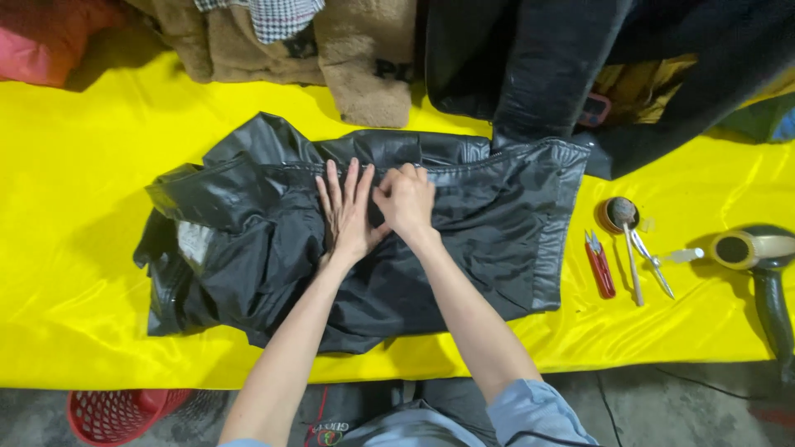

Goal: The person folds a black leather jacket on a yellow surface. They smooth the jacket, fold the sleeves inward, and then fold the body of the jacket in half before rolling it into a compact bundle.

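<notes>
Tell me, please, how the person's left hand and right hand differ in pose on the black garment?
The left hand lies flat, fingers stretched straight toward the seam; the right hand is curled, its fingertips pinching the fabric. The left hand sits nearer the crumpled end of the black garment, the right hand nearer its smoother end. Both are bare, touch each other, and rest on the garment.

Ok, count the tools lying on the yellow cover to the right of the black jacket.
4. The red snips lie nearest the black jacket; the spoon rests on a small round tin; the tweezers lie beside it; the hair dryer sits at the far right. Others may be hidden.
</notes>
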